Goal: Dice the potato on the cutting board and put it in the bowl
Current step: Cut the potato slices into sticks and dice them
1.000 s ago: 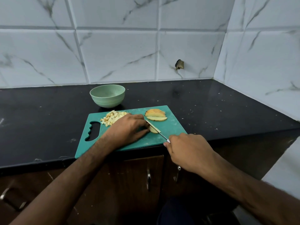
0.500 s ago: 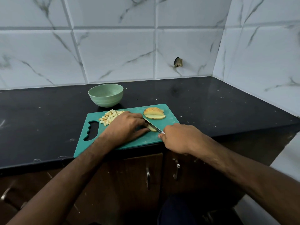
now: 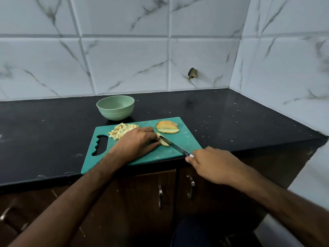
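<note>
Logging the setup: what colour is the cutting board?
Teal-green plastic cutting board, clearest in the head view.

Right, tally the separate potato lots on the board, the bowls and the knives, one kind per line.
Potato lots: 3, the diced pile, the slice stack, the piece being cut
Bowl: 1
Knife: 1
Total: 5

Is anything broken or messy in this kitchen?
Yes. A tile on the white wall has a chipped dark hole above the black counter. Pale crumbs speckle the counter's right side, and the green cutting board juts slightly over the front edge.
</note>
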Demonstrator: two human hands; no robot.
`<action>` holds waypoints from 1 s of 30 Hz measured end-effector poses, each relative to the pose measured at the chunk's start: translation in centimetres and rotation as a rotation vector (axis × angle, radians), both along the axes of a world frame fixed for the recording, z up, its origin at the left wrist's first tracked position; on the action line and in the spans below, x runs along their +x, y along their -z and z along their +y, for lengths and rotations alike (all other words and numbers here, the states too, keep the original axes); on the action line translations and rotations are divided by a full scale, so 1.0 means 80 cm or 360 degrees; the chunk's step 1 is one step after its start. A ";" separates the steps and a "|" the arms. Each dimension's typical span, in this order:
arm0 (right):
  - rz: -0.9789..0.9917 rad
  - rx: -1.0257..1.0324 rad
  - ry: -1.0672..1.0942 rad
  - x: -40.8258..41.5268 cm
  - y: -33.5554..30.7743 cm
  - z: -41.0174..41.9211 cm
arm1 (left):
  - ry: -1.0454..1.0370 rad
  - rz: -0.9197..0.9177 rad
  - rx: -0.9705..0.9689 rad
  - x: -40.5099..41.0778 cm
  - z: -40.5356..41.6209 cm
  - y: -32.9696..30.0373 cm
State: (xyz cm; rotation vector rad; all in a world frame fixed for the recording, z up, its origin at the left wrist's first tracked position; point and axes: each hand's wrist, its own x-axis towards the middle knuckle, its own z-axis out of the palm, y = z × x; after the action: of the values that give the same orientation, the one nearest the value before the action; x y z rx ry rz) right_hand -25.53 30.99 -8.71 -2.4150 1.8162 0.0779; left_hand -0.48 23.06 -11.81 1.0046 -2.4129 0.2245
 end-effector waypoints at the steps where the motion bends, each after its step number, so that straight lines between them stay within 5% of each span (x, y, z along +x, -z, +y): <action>1: 0.0008 -0.0011 0.0023 0.001 -0.004 -0.005 | 0.0008 0.0011 -0.0004 0.000 0.001 0.000; 22: 0.0090 -0.0262 -0.0030 0.038 0.007 0.008 | 0.0035 0.0015 -0.0036 0.000 0.001 -0.002; 30: 0.0066 -0.0122 -0.0068 0.047 0.003 -0.012 | 0.0029 -0.0008 -0.0058 -0.001 -0.001 -0.001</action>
State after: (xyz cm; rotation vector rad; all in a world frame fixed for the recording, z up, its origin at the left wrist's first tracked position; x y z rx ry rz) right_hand -21.78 30.07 -8.98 -2.5229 1.8175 0.0638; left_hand -0.54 22.98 -11.71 0.9663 -2.4130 0.2636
